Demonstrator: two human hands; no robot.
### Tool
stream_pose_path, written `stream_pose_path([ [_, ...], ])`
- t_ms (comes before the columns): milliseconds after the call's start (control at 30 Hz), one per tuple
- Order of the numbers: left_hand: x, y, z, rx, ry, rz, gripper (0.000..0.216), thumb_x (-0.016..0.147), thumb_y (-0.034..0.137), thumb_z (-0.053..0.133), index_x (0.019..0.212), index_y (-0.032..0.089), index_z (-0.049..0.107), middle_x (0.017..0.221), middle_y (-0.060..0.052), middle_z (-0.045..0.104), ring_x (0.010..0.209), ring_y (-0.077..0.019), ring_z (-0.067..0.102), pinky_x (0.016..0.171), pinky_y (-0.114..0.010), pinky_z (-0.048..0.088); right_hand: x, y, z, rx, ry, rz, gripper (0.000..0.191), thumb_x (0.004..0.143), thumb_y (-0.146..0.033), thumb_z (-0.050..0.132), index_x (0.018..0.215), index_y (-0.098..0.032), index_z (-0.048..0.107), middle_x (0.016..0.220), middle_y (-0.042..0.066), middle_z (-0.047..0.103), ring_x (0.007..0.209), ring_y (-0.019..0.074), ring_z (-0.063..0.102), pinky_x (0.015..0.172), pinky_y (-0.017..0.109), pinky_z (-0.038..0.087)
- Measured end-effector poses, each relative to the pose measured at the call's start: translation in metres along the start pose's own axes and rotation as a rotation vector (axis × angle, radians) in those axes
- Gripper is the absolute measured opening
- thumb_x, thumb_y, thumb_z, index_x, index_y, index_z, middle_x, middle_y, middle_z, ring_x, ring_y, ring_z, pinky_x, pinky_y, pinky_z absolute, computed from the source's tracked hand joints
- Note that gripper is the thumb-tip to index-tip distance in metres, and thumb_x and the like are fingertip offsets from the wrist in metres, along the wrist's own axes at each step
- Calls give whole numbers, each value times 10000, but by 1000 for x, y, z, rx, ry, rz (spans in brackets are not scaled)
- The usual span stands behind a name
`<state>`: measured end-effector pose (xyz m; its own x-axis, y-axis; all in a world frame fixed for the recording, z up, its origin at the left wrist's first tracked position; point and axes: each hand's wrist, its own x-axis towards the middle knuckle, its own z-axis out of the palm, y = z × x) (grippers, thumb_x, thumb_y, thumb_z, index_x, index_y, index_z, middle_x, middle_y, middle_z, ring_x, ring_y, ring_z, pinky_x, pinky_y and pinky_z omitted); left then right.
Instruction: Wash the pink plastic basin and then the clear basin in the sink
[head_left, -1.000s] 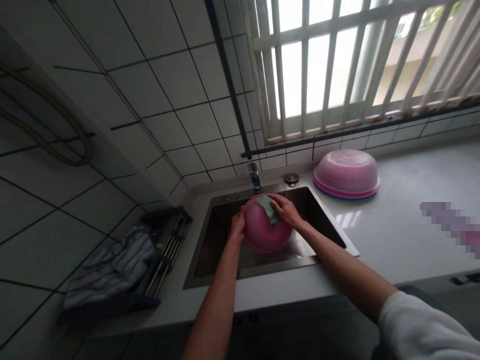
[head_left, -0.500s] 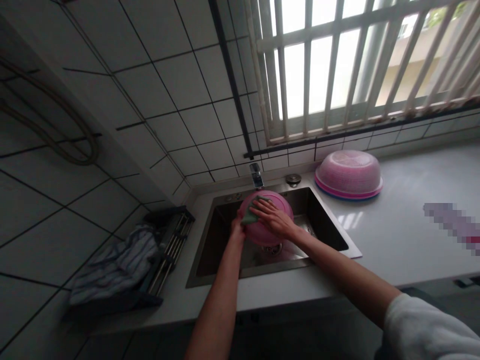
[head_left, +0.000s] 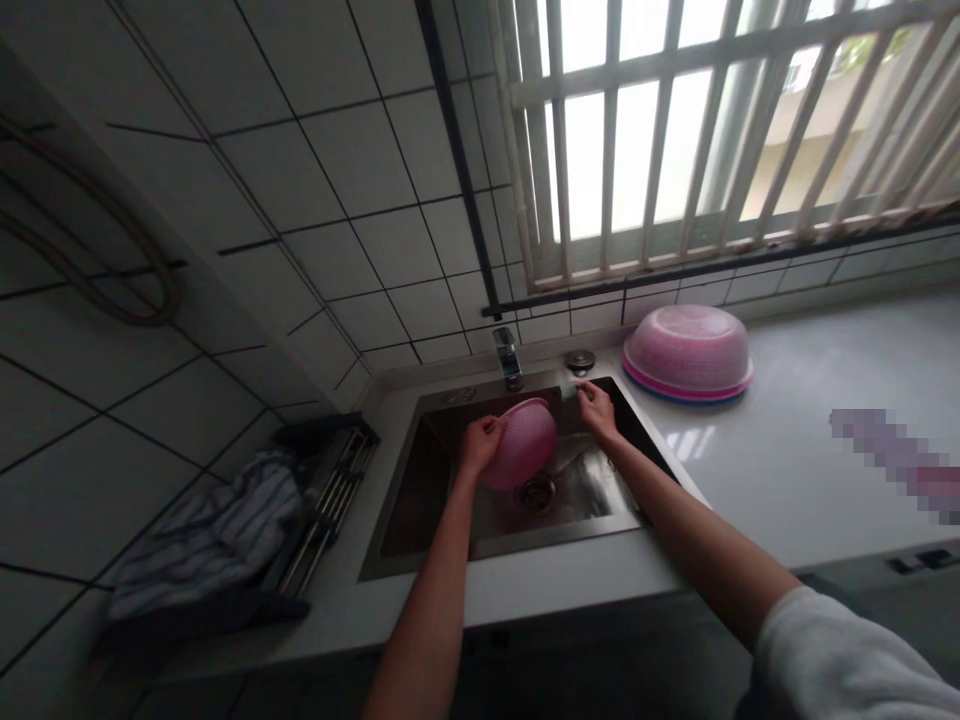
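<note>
A pink perforated plastic basket (head_left: 521, 448) is held tilted inside the steel sink (head_left: 420, 562), above the drain. My left hand (head_left: 480, 442) pinches its rim on the left side. To the right and apart from the basket, my right hand (head_left: 597, 408) is closed on a thin green cleaning cloth (head_left: 569, 389) near the sink's back edge. Only a pale, blurred part of the cloth shows beyond my fingers. The faucet (head_left: 508, 355) stands behind the basket.
Stacked pink basins (head_left: 686, 350) sit upside down on the white counter (head_left: 787, 360), right of the sink. A round metal drain stopper (head_left: 580, 361) lies by the back edge. On the left is a dark rack (head_left: 330, 500) with a striped cloth (head_left: 217, 530). A barred window (head_left: 637, 150) is above.
My right hand has lifted off the basket with the cloth and moved right. The basket has turned in my left hand, so its perforated side now shows.
</note>
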<state>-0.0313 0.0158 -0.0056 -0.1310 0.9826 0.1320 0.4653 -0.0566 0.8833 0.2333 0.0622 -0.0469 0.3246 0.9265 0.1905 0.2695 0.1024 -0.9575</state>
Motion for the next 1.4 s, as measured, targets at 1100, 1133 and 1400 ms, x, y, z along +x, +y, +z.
stream_pose_path([
  [1100, -7, -8, 18, 224, -307, 240, 443, 788, 156, 781, 1215, 257, 835, 1248, -118, 811, 1149, -316, 743, 1017, -374, 518, -50, -37, 17, -61, -811, -689, 236, 767, -12, 647, 847, -193, 774, 1050, 55, 736, 961, 193, 706, 912, 287, 536],
  [1133, -7, -9, 18, 282, -292, 209, 351, 823, 162, 757, 1145, 259, 858, 1170, -121, 829, 1095, -320, 757, 973, -368, 518, -50, -36, 17, -64, -779, -689, 255, 766, -2, 647, 855, -196, 786, 1066, 59, 739, 979, 197, 713, 924, 294, 540],
  [1400, -11, -3, 11, 464, -139, 199, 358, 951, 149, 605, 1156, 313, 848, 1174, -75, 801, 1105, -260, 719, 949, -316, 478, -47, -28, 15, -230, -585, -595, 74, 880, -197, 786, 934, -237, 818, 1098, 61, 790, 1012, 235, 748, 917, 311, 539],
])
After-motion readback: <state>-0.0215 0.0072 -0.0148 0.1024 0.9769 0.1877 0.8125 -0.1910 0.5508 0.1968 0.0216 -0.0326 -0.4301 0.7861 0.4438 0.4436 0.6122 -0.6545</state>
